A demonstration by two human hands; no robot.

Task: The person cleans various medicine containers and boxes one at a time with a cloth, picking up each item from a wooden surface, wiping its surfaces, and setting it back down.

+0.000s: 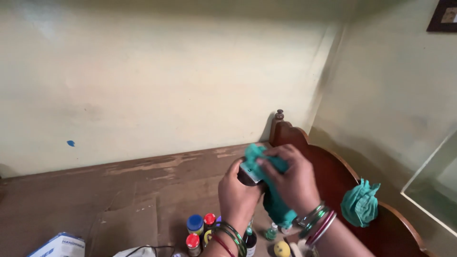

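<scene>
Left hand [236,192] grips a small dark jar [248,174] from below | right hand [291,178] presses a teal cloth [266,164] over its top (cloth tail hanging down) | held above table [143,190], small bottles [200,228] beneath.

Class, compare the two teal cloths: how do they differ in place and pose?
The cloth in the hands is pressed by the right hand against a small dark jar and hangs down; the cloth on the rail lies bunched and untouched on the wooden rail. Both are teal.
</scene>
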